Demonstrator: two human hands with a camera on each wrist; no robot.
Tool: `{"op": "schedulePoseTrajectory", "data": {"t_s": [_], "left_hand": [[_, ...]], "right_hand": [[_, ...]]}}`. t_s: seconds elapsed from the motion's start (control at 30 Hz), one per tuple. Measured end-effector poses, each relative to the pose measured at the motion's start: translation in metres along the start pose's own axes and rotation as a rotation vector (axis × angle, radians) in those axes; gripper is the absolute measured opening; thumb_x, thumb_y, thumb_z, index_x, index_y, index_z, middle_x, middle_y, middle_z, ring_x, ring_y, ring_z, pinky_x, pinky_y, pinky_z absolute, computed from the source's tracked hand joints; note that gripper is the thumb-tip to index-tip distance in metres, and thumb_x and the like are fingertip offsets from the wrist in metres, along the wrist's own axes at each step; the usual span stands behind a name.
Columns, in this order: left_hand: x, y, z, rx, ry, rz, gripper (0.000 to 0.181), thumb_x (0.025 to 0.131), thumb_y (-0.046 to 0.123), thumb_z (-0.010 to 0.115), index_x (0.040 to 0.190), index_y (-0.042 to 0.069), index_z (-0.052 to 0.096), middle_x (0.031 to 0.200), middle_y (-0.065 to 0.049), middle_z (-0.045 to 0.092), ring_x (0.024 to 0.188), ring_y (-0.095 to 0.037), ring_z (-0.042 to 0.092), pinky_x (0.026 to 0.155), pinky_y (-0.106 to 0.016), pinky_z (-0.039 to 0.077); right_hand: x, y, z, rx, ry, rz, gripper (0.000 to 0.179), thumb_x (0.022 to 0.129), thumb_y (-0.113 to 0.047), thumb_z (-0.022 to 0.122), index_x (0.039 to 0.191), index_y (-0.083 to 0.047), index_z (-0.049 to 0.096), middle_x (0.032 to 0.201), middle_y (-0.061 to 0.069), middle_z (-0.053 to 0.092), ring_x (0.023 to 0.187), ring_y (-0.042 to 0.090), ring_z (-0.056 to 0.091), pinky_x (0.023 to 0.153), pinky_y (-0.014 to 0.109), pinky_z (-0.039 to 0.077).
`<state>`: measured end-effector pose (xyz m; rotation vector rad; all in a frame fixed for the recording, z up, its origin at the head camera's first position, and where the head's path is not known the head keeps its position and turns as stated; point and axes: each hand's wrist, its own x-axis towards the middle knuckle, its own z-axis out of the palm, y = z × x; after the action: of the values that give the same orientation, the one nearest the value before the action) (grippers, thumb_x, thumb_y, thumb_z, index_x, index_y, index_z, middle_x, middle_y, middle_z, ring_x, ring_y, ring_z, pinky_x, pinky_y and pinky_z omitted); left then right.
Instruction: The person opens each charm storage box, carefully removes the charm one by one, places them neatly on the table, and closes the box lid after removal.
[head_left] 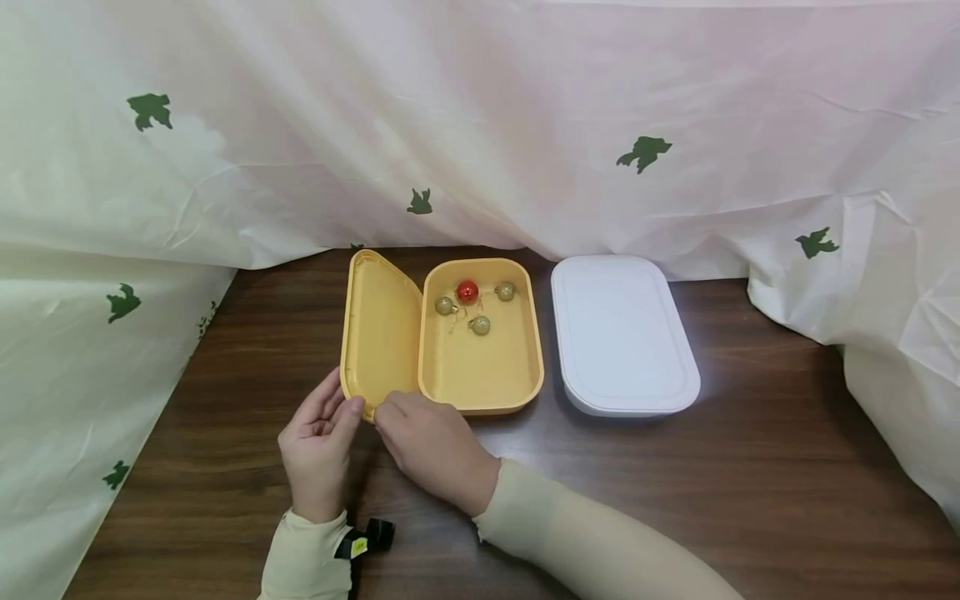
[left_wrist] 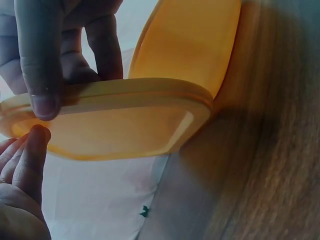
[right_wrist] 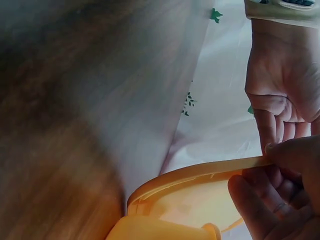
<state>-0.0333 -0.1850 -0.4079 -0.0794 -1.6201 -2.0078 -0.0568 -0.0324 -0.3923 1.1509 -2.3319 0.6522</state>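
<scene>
A yellow lid (head_left: 378,333) stands tilted up along the left side of a yellow box (head_left: 480,375). My left hand (head_left: 318,446) pinches the lid's near corner, thumb on the inner side. Just right of it, my right hand (head_left: 435,450) grips the lid's near edge; its fingertips are partly hidden in the head view. In the right wrist view both hands meet at the rim of the lid (right_wrist: 200,172). Inside the box lie a shiny red bauble (head_left: 467,292) and three gold glitter baubles (head_left: 481,325) with thin strings.
A white box with its lid on (head_left: 626,333) stands to the right of the yellow one. Pale cloth with green bird shapes (head_left: 480,125) hangs behind and at both sides of the dark wooden table (head_left: 750,467).
</scene>
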Motion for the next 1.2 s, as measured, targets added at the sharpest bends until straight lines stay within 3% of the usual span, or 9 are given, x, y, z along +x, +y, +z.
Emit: {"op": "schedulePoseTrajectory", "data": {"t_s": [0.27,0.5,0.67,1.0,1.2], "left_hand": [[0.003,0.0,-0.002,0.013,0.039,0.05,0.04,0.084,-0.019,0.068,0.124,-0.017,0.061,0.11,-0.015,0.074,0.098,-0.018,0.073,0.083,-0.024,0.058],[0.004,-0.001,-0.004,0.035,0.076,0.06,0.039,0.086,-0.017,0.068,0.124,-0.017,0.061,0.109,-0.013,0.074,0.098,-0.017,0.072,0.084,-0.024,0.057],[0.006,-0.003,-0.007,-0.02,0.095,0.072,0.04,0.086,-0.018,0.067,0.125,-0.02,0.059,0.106,-0.015,0.074,0.097,-0.018,0.072,0.082,-0.022,0.057],[0.01,-0.002,-0.012,-0.003,0.136,0.04,0.04,0.088,-0.015,0.066,0.126,-0.021,0.056,0.108,-0.014,0.074,0.101,-0.018,0.072,0.084,-0.022,0.056],[0.012,-0.002,-0.015,0.078,0.175,-0.026,0.042,0.09,-0.007,0.069,0.129,-0.017,0.058,0.109,-0.01,0.074,0.102,-0.016,0.071,0.086,-0.023,0.056]], "right_hand": [[0.001,0.004,0.006,-0.001,-0.008,-0.014,0.014,0.101,-0.016,0.06,0.087,-0.013,0.059,0.083,-0.005,0.057,0.069,0.01,0.054,0.055,0.024,0.049],[0.0,0.008,0.011,0.076,-0.004,-0.024,0.004,0.095,-0.014,0.07,0.099,-0.014,0.068,0.09,-0.004,0.062,0.077,0.009,0.058,0.067,0.021,0.052],[-0.003,0.011,0.009,0.08,-0.004,-0.009,0.004,0.096,-0.016,0.07,0.099,-0.014,0.071,0.09,-0.005,0.063,0.077,0.007,0.058,0.068,0.017,0.052],[-0.013,0.014,-0.004,0.212,0.033,0.09,0.006,0.094,-0.015,0.072,0.099,-0.013,0.072,0.093,-0.006,0.065,0.082,0.004,0.058,0.073,0.015,0.052],[-0.021,0.015,-0.013,0.24,0.079,0.096,0.008,0.091,-0.012,0.073,0.099,-0.011,0.072,0.094,-0.006,0.066,0.084,0.003,0.06,0.078,0.012,0.051]]}}
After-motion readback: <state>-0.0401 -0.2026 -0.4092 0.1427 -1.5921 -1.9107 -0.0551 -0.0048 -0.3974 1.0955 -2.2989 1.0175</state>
